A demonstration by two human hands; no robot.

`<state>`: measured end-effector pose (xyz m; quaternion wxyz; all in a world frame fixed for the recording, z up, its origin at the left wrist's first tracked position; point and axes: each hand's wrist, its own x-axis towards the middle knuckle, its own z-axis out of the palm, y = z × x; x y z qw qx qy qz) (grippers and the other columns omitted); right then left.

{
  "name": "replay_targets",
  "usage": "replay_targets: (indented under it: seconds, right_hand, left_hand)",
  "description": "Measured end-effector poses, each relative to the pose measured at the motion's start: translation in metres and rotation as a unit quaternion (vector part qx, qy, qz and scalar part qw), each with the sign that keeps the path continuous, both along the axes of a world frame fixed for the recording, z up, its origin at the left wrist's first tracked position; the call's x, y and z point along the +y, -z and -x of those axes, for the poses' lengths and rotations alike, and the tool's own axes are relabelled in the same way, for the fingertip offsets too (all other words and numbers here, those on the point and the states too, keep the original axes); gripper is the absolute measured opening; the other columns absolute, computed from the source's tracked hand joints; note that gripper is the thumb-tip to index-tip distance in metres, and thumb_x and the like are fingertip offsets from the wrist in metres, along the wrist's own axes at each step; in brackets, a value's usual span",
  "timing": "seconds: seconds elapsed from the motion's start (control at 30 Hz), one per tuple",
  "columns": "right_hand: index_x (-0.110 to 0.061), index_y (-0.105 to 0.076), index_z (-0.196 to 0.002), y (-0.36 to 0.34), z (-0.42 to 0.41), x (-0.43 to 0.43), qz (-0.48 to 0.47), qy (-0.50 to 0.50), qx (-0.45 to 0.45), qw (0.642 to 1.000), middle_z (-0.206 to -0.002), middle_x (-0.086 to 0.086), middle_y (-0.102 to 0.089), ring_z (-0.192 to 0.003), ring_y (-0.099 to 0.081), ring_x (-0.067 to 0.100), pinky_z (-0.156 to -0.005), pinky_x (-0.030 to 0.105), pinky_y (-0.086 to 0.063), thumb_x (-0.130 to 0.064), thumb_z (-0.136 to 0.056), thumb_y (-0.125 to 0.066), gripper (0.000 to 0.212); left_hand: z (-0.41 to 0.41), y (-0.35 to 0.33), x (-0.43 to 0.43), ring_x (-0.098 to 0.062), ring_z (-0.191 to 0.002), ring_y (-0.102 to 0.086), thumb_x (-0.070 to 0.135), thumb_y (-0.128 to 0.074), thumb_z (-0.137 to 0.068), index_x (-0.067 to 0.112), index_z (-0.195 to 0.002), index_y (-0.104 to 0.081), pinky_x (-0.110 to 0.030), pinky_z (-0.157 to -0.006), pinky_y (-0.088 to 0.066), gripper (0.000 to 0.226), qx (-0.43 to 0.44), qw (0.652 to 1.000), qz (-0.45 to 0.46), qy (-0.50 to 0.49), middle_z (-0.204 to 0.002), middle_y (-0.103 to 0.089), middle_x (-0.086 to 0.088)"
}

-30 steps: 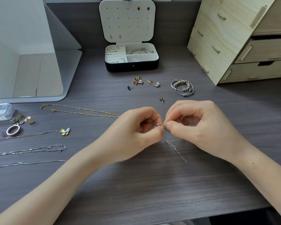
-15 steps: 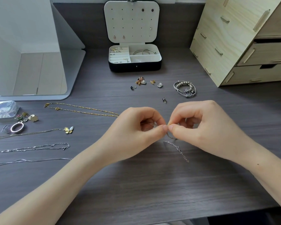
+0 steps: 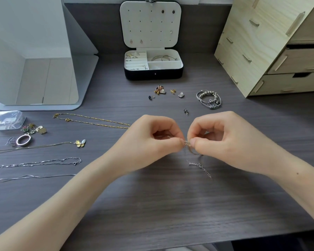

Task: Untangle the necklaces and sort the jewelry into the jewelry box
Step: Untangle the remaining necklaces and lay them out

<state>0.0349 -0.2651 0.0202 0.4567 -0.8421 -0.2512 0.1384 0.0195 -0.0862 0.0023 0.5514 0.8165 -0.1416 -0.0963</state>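
Looking down through the head camera, I see the big gray table (image 3: 152,211) first. A wooden drawer chest (image 3: 257,44) stands at 2 o'clock. A white mirror stand (image 3: 43,73) stands at 10 o'clock. The jewelry box (image 3: 153,74) sits at 12 o'clock, at the back of the table, with its lid up. Some rings and thin bangles lie in its little rooms.

The left hand (image 3: 149,142) and the right hand (image 3: 223,140) are in the middle, just in front of me. They meet thumb to thumb. Each grip is pressed together, and both pinch the same thin silver chain (image 3: 200,166) at one small spot. The tail of the chain lies on the table at 5 o'clock from the pinch, just under the right hand.

At 9 o'clock, four necklaces lie in long lines, apart from each other. The gold necklace (image 3: 91,121) is farthest back, and its end goes behind the left hand. Next comes the butterfly necklace (image 3: 80,143), then the twisty silver necklace (image 3: 36,163), then the plain silver necklace (image 3: 33,177) nearest me.

A clear plastic case (image 3: 7,120) sits at the far 9 o'clock edge, with a round ring (image 3: 23,140) and some charms just beside it. A pile of bracelets (image 3: 208,99) lies at 1 o'clock from the hands. A few small earrings (image 3: 159,90) lie between the box and the hands. One dark stud (image 3: 185,111) lies alone near the right hand.
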Motion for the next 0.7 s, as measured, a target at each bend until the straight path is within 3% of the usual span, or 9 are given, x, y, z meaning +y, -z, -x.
replay_targets:
  seconds: [0.13, 0.2, 0.33, 0.5, 0.6, 0.7]
  right_hand:
    - [-0.014, -0.063, -0.061, -0.0017, -0.0016, -0.0013, -0.009, -0.004, 0.115, 0.993, -0.055, -0.001, -0.056, -0.051, -0.044, 0.007, -0.053, 0.023, -0.037, -0.017, -0.065, -0.054, 0.011]
    - [-0.012, -0.062, -0.059, -0.0016, -0.0039, -0.0026, -0.024, 0.015, 0.128, 0.991, -0.053, -0.003, -0.054, -0.05, -0.04, 0.01, -0.051, 0.024, -0.033, -0.016, -0.065, -0.054, 0.011]
    - [-0.013, -0.064, -0.064, 0.0002, -0.0047, -0.0019, -0.013, 0.029, 0.018, 0.999, -0.056, -0.002, -0.057, -0.054, -0.045, 0.012, -0.051, 0.028, -0.037, -0.017, -0.073, -0.063, 0.01]
    - [-0.018, -0.064, -0.067, -0.001, -0.0014, -0.0008, -0.018, 0.03, -0.063, 0.997, -0.064, 0.006, -0.061, -0.059, -0.053, 0.027, -0.058, 0.04, -0.045, -0.019, -0.072, -0.058, 0.008]
    - [-0.019, -0.064, -0.066, -0.003, -0.0004, -0.0021, -0.014, 0.025, -0.067, 0.997, -0.063, 0.006, -0.06, -0.061, -0.053, 0.03, -0.059, 0.044, -0.044, -0.021, -0.073, -0.058, 0.008]
    - [-0.018, -0.063, -0.066, -0.0049, 0.0012, -0.0023, -0.008, 0.019, -0.063, 0.998, -0.063, 0.009, -0.059, -0.061, -0.052, 0.032, -0.059, 0.046, -0.044, -0.022, -0.072, -0.058, 0.009]
  left_hand:
    - [0.0033, 0.0014, -0.0012, -0.006, -0.053, -0.04, 0.026, -0.058, -0.073, 0.026, -0.065, -0.061, -0.017, -0.053, -0.034, 0.008, -0.088, 0.993, -0.075, 0.005, -0.06, -0.055, -0.001]
    - [0.0036, 0.0017, -0.0008, -0.007, -0.055, -0.04, 0.029, -0.057, -0.074, 0.031, -0.066, -0.058, -0.017, -0.054, -0.034, 0.009, -0.117, 0.988, -0.104, 0.006, -0.059, -0.053, 0.003]
    - [0.0037, 0.0021, -0.0002, -0.007, -0.055, -0.039, 0.03, -0.055, -0.075, 0.032, -0.067, -0.057, -0.014, -0.053, -0.032, 0.009, -0.114, 0.985, -0.126, 0.016, -0.061, -0.053, -0.001]
    - [0.0024, -0.0003, 0.0015, -0.007, -0.053, -0.039, 0.029, -0.055, -0.075, 0.02, -0.068, -0.063, -0.017, -0.053, -0.034, 0.014, -0.031, 0.999, -0.028, 0.011, -0.056, -0.048, 0.007]
    - [0.0011, -0.0006, 0.0028, -0.017, -0.058, -0.036, 0.032, -0.061, -0.074, 0.019, -0.077, -0.064, -0.025, -0.055, -0.031, 0.013, 0.008, 1.0, 0.03, 0.002, -0.061, -0.046, -0.006]
    - [0.0017, -0.0012, 0.0025, -0.025, -0.058, -0.03, 0.034, -0.067, -0.074, 0.02, -0.08, -0.065, -0.029, -0.055, -0.027, 0.016, -0.005, 0.999, 0.032, 0.005, -0.064, -0.039, -0.018]
